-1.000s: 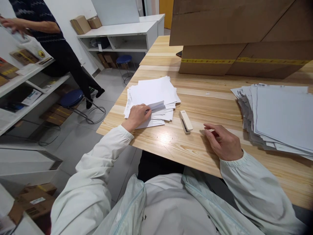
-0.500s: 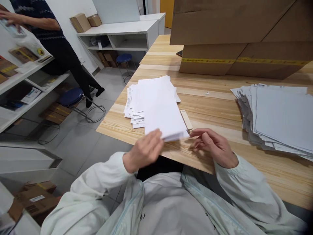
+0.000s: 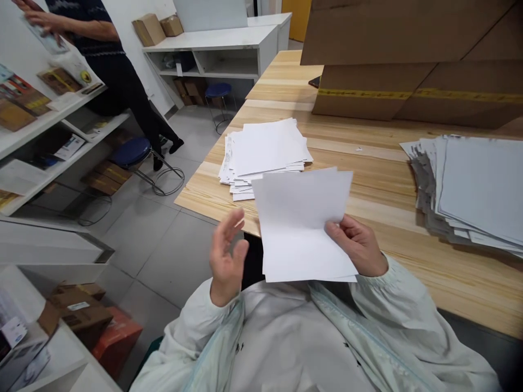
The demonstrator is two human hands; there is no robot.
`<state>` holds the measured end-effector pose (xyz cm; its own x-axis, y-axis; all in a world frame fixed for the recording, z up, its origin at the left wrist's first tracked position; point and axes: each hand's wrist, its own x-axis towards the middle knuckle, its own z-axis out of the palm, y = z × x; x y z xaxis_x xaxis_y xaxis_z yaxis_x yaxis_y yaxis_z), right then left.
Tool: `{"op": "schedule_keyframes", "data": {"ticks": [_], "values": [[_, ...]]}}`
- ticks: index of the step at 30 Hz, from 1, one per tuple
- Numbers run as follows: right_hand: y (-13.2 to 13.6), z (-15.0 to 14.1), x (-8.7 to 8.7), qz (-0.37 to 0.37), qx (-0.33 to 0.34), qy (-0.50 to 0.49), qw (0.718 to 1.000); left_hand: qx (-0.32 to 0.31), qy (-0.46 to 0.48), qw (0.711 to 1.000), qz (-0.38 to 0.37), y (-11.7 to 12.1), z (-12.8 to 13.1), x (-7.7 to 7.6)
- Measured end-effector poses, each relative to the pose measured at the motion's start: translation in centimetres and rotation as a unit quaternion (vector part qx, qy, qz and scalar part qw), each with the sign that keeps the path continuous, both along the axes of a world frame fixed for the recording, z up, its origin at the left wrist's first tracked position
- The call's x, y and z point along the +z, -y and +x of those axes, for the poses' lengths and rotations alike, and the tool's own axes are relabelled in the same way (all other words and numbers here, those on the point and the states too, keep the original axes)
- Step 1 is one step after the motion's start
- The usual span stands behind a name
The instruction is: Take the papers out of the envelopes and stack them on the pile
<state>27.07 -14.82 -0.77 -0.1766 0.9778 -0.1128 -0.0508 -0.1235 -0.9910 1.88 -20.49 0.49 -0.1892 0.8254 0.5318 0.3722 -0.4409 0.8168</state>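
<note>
In my right hand (image 3: 359,245) are a few white paper sheets (image 3: 304,228), creased across the middle, gripped at their right edge between thumb and fingers. They are tilted up above the table's front edge. My left hand (image 3: 227,256) is just left of the sheets, fingers and thumb apart, touching nothing. Behind the sheets lies a loose paper stack (image 3: 269,144) near the table's left edge. The stapler seen earlier is hidden now, apparently behind the held sheets.
A taller pile of papers (image 3: 482,190) lies on the wooden table (image 3: 384,188) at right. Large cardboard boxes (image 3: 363,90) stand at the back. A person (image 3: 118,71) stands at a white shelf on the left, near a blue stool (image 3: 131,151).
My left hand took sheets from the left stack, brought them toward me and let go of them. My right hand came inward and took hold of them. The view shifted slightly.
</note>
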Motion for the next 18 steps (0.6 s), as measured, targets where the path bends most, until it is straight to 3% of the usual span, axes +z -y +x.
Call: {"op": "schedule_keyframes", "data": {"ticks": [1,3,6,8,11,14,18], "values": [[0.3,0.1,-0.1,-0.002,-0.005,-0.003,1.000,0.030,0.064,0.997,-0.038,-0.1,0.1,-0.3],[0.7,0.1,-0.3,-0.009,-0.004,-0.011,1.000,0.024,0.122,0.988,-0.090,-0.3,0.6,-1.0],[1.2,-0.4,-0.6,-0.021,0.023,-0.021,0.999,-0.025,0.118,0.982,-0.142,-0.4,2.0,-1.8],[1.4,-0.9,-0.8,-0.014,0.034,-0.022,0.999,-0.021,0.106,0.980,-0.166,-0.3,2.6,-2.1],[1.6,-1.3,-1.3,0.052,-0.005,-0.008,0.999,0.008,0.099,0.975,-0.199,-0.2,2.8,-2.2],[1.9,-1.5,-1.9,0.141,-0.063,0.053,0.987,-0.009,0.144,0.969,-0.201,-0.3,2.9,-2.1],[2.3,-1.4,-2.7,0.170,-0.103,0.131,0.971,-0.041,0.200,0.961,-0.188,-0.5,3.3,-1.8]]}}
